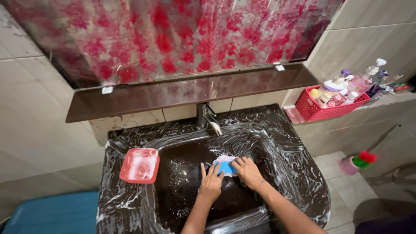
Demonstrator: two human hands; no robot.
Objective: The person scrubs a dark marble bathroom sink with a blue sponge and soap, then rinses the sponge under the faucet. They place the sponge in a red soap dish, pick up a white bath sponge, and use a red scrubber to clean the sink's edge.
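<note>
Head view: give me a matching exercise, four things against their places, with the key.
Things:
1. blue sponge
2. red soap dish
3. red basket
4. tap

Places:
A. on the ledge at right, full of bottles
B. on the sink's left rim
C. at the back of the sink, under the shelf
D. in the basin, under both hands

Pairs: 1-D, 2-B, 3-A, 4-C
</note>
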